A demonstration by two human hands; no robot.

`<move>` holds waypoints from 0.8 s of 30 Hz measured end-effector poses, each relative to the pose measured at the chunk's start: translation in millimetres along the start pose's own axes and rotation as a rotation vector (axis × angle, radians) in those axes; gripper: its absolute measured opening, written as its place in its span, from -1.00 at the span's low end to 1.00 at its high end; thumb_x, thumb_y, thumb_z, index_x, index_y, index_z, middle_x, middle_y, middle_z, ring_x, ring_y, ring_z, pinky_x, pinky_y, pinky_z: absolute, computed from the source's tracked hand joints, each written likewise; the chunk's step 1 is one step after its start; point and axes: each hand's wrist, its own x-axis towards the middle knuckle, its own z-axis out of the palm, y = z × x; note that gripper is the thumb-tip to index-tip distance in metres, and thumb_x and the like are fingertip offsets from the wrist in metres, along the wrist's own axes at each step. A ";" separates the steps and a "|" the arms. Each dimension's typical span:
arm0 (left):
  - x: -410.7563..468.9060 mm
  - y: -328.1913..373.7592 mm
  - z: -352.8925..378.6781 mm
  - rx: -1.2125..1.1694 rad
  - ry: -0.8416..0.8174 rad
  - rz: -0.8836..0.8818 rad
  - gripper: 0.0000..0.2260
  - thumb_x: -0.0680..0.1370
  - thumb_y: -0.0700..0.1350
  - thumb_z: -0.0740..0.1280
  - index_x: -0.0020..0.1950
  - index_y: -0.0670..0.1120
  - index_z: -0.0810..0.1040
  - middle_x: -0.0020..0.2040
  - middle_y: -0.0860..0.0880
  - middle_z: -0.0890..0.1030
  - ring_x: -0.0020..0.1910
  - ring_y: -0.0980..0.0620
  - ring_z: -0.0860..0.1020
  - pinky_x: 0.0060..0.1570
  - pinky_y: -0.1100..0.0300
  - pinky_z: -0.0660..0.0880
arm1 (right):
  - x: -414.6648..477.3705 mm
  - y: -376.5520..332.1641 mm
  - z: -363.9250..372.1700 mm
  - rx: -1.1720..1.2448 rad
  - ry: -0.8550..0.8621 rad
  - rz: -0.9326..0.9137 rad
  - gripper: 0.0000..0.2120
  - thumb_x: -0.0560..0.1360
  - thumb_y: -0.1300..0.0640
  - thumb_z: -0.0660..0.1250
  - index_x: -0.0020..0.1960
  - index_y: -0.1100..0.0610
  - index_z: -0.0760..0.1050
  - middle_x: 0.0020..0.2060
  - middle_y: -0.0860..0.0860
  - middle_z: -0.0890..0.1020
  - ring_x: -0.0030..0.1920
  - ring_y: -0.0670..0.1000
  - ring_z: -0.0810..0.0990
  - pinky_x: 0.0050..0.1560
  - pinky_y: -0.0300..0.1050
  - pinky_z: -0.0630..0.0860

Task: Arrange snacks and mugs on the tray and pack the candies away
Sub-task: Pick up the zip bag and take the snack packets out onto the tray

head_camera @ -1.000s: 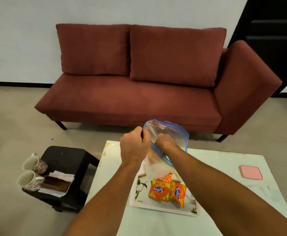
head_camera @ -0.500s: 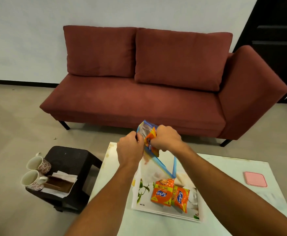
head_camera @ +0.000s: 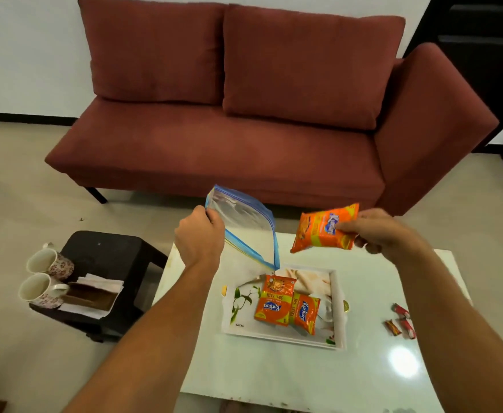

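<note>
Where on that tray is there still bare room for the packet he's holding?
The tray is bare on its left side, beside the leaf print, and along its far edge behind the two packets. Its middle and right are crowded. The right hand holds the third packet above.

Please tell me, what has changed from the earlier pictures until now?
The right hand has pulled an orange snack packet out of the zip bag and carried it rightward, above the table. The left hand still holds the bag up. Two packets remain on the tray; the mugs stayed.
</note>
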 end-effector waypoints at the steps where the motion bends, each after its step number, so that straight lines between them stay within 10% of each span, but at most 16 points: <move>1: -1.3 -3.3 2.6 0.005 0.006 0.012 -0.69 0.65 -0.06 0.18 -0.26 -0.13 0.43 -0.41 -0.04 0.41 -0.42 -0.02 0.38 -0.44 0.16 0.17 | 10.8 19.3 14.8 -0.020 -0.043 0.058 -0.85 0.52 0.15 0.44 -0.06 0.25 0.58 -0.35 0.12 0.53 -0.44 -0.04 0.39 -0.53 -0.27 0.23; 12: -2.0 -36.5 15.2 -0.169 -0.083 0.156 -0.66 0.63 -0.09 0.21 -0.34 -0.10 0.32 -0.46 -0.04 0.39 -0.40 -0.10 0.37 -0.44 0.06 0.19 | 66.5 160.7 162.3 0.145 -0.144 0.491 -0.78 0.54 0.10 0.41 -0.10 0.26 0.49 -0.26 0.18 0.56 -0.39 0.06 0.47 -0.43 -0.22 0.37; 17: 9.2 -18.6 -1.4 -0.280 -0.262 0.200 -0.68 0.60 -0.05 0.22 -0.34 -0.12 0.38 -0.46 -0.02 0.46 -0.41 -0.06 0.43 -0.36 0.01 0.32 | 61.7 136.3 139.7 -0.041 0.107 0.081 -0.57 0.54 0.15 0.36 0.39 0.19 0.46 0.27 0.15 0.58 0.21 0.19 0.59 0.21 0.04 0.52; 24: 36.8 67.7 -62.5 -0.671 -0.846 0.132 -0.75 0.55 -0.20 0.28 -0.34 -0.13 0.51 -0.35 -0.12 0.39 -0.34 -0.03 0.34 -0.35 0.15 0.30 | 24.0 2.8 73.7 0.128 -0.337 -0.576 -0.02 0.42 0.16 0.56 0.62 -0.11 0.03 0.61 -0.09 0.11 0.60 0.00 0.10 0.51 0.14 0.27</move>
